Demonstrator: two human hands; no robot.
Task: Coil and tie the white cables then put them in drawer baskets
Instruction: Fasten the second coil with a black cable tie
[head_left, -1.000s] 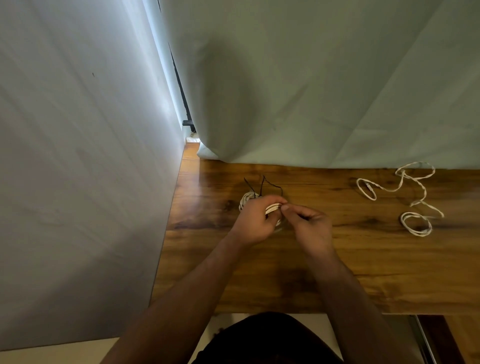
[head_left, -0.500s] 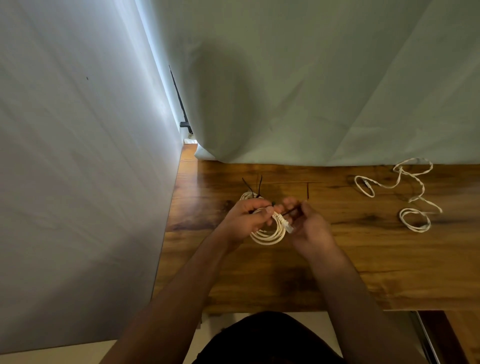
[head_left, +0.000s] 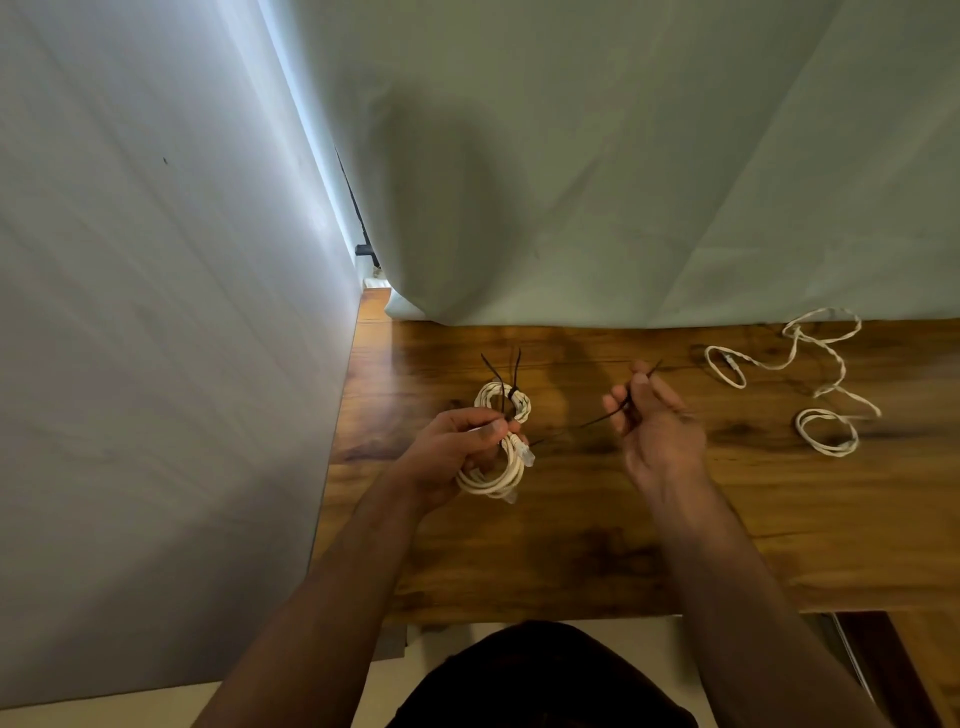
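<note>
left hand (head_left: 457, 447) is curled round the coil (head_left: 493, 480), thumb over the strands, holding it just above the table (head_left: 571, 545). right hand (head_left: 657, 431) pinches the black tie (head_left: 602, 417) between thumb and fingers. the tie runs from the coil across to that hand, and its tip sticks out past the fingers. can't tell if the tie is through its head yet, too thin and dark there.

step looks like cinching. to do it well, i'd clamp all the loops together with the left so none slips out. i'd pull the tie straight away from the coil, snug but not crushing. the plug end pokes out on the coil's right side, so i'd keep it from getting trapped under the tie.

tied coil (head_left: 523, 408) lies on the table just behind my left hand, two black tails up. loose cable (head_left: 830, 453) sprawls well apart at the right, near the sheet (head_left: 623, 182), not coiled yet.

containers: no drawer or baskets in view, so nothing stowed that i can see. my guess is all the stowing is left to do.
</note>
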